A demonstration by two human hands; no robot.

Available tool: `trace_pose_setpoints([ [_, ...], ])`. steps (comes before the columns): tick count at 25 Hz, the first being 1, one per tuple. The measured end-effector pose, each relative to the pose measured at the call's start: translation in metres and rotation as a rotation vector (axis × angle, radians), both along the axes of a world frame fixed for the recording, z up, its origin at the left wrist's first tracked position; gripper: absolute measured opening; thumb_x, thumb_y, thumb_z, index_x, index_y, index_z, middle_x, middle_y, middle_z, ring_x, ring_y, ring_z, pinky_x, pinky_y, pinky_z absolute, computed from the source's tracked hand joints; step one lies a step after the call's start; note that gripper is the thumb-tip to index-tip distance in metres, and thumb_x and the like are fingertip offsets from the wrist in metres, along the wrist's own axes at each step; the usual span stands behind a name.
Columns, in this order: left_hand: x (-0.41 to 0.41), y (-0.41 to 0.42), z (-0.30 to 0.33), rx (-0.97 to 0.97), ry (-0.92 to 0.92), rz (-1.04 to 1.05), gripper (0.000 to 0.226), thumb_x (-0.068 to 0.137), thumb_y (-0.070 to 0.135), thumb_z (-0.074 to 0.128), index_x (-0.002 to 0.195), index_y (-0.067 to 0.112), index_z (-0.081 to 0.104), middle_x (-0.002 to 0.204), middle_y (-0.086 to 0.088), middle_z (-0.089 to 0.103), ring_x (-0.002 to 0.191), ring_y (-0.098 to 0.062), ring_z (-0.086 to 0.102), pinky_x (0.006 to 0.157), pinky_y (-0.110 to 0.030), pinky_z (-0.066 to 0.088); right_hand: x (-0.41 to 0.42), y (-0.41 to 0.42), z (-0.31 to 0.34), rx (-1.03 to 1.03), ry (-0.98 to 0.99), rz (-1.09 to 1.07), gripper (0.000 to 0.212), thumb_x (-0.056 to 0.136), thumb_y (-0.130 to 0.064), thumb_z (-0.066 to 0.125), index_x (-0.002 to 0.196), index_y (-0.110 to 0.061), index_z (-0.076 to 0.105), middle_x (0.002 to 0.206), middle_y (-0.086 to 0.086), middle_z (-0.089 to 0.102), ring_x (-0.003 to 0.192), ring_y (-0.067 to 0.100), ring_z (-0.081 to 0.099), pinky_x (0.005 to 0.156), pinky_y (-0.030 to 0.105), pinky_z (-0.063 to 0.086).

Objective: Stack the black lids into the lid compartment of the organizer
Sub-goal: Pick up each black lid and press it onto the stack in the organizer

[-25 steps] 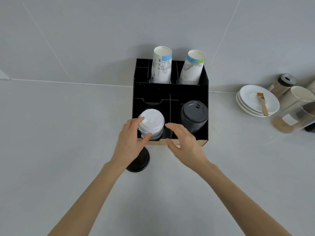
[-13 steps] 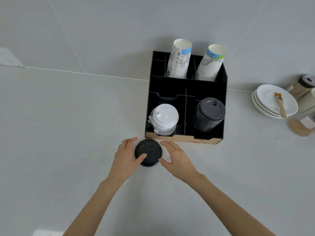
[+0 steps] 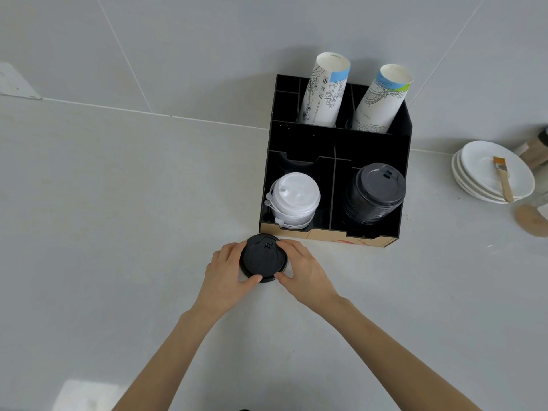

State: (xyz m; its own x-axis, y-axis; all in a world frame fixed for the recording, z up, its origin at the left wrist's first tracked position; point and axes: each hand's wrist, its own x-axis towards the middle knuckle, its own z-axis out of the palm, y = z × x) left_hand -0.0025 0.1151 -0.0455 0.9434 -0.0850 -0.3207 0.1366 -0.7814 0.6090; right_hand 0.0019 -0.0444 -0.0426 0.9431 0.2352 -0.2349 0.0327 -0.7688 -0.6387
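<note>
Black lid (image 3: 262, 258) on the counter (image 3: 118, 232), just before the organizer (image 3: 335, 185), gripped between left hand (image 3: 226, 272) and right hand (image 3: 302, 269), fingers of both curled against its rim. Cannot tell if one lid or a few under the palms. In the organizer: stack of black lids (image 3: 372, 197) front right, white lids (image 3: 293, 200) front left, both round ribbed plastic; two paper cup stacks (image 3: 323, 90) at back. White plates (image 3: 492, 173) partly cut off.

A jar (image 3: 533, 148) and round wooden object (image 3: 532, 221) run off the right edge.
</note>
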Motion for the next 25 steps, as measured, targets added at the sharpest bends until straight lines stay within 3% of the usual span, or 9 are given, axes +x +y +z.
trace_pose_setpoints([
  [8, -0.006, -0.001, 0.004, -0.057, 0.007, -0.017, 0.071, 0.077, 0.024, 0.068, 0.135, 0.011, 0.03, 0.138, -0.013, 0.036, 0.126, -0.028, 0.036, 0.107, -0.04, 0.034, -0.006, -0.007, 0.003, 0.026, -0.018, 0.007, 0.056, 0.081, -0.012, 0.06, 0.131, -0.009, 0.036, 0.137, 0.009, 0.044, 0.126, 0.024, 0.04, 0.107, 0.033, 0.034],
  [14, -0.009, -0.009, 0.016, -0.117, -0.044, -0.045, 0.073, 0.074, 0.024, 0.072, 0.134, 0.014, 0.032, 0.134, -0.011, 0.037, 0.123, -0.026, 0.041, 0.107, -0.037, 0.036, -0.016, -0.024, 0.015, 0.084, -0.076, -0.002, 0.056, 0.08, -0.013, 0.061, 0.13, -0.013, 0.038, 0.136, 0.003, 0.045, 0.126, 0.017, 0.04, 0.102, 0.016, 0.025],
  [25, 0.014, -0.055, 0.05, -0.201, -0.211, -0.137, 0.067, 0.071, 0.026, 0.073, 0.127, 0.014, 0.038, 0.132, -0.007, 0.037, 0.121, -0.023, 0.043, 0.105, -0.036, 0.038, -0.011, -0.072, 0.055, 0.132, -0.248, -0.092, 0.053, 0.08, -0.009, 0.063, 0.128, -0.009, 0.041, 0.136, 0.007, 0.046, 0.121, 0.008, 0.04, 0.1, 0.008, 0.022],
])
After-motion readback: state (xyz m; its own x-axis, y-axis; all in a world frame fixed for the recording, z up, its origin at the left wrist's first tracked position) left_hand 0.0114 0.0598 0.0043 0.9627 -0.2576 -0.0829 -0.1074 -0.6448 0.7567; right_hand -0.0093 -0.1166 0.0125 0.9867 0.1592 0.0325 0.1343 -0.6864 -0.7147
